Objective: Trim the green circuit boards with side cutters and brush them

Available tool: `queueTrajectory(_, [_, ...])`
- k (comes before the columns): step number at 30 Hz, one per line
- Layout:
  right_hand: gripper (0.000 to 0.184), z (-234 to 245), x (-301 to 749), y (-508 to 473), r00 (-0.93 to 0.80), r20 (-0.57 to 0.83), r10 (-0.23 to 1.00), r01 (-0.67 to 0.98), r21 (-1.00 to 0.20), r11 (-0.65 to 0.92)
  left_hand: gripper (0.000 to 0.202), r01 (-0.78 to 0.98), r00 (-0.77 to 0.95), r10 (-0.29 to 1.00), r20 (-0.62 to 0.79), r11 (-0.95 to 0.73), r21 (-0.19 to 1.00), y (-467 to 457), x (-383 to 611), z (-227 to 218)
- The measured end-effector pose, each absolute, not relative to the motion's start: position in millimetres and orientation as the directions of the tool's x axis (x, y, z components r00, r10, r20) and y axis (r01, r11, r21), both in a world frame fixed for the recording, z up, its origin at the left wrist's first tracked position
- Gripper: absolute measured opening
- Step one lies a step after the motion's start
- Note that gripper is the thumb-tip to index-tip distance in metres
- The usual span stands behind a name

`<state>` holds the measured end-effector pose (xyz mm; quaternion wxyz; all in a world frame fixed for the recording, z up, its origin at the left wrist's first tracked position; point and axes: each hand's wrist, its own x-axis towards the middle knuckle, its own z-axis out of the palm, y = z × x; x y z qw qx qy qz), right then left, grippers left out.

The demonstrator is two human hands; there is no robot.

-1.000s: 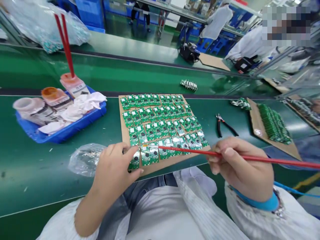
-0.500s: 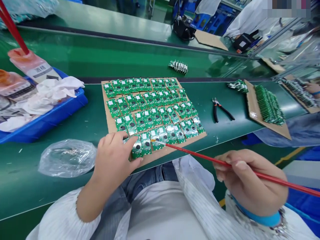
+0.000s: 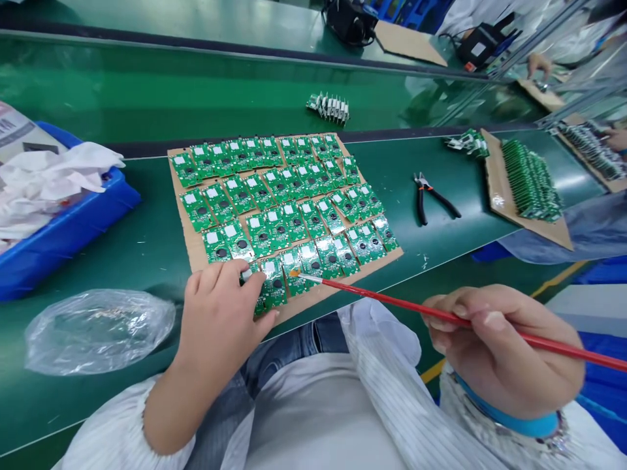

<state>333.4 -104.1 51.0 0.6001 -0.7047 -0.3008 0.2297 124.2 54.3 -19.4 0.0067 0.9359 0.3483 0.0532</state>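
A cardboard sheet (image 3: 337, 287) lies on the green belt, covered with several rows of green circuit boards (image 3: 289, 219) with white square patches and black round parts. My left hand (image 3: 220, 316) grips a board (image 3: 272, 284) at the sheet's near edge, and my fingers hide part of it. My right hand (image 3: 497, 346) is shut on a thin red-handled brush (image 3: 392, 295). Its pale bristle tip (image 3: 296, 275) touches the boards next to my left hand.
A clear plastic bag (image 3: 98, 333) lies left of my left hand. A blue tray (image 3: 63, 225) holds white cloth. Black-handled pliers (image 3: 431, 199) and a cardboard piece with stacked boards (image 3: 529, 183) lie right. Small parts (image 3: 328, 108) sit beyond the sheet; a co-worker's hand (image 3: 539, 64) shows far right.
The whole scene has slid left and up in view as my head turned. My hands stay at the sheet's near edge, and the brush tip stays by the left hand.
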Motion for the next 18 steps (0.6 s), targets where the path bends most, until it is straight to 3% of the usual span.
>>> queueTrajectory(5, [0.019,48.3,334.7,-96.5,0.74,0.046,0.671,0.103,-0.994,-0.046,0.027,0.617,0.774,0.615,0.148,-0.786,0.038,54.1,126.1,-16.7])
queueTrajectory(9, [0.016,44.1,332.8,-95.1,0.707,0.137,0.694,0.147,-0.988,0.046,0.014,0.594,0.793,0.591,0.145,-0.804,0.03,52.7,124.0,-11.1])
queueTrajectory(18, [0.008,30.5,324.5,-106.2,0.461,0.212,0.862,0.321,-0.945,0.061,0.027,0.622,0.765,0.626,0.155,-0.779,0.078,50.0,124.5,-14.5])
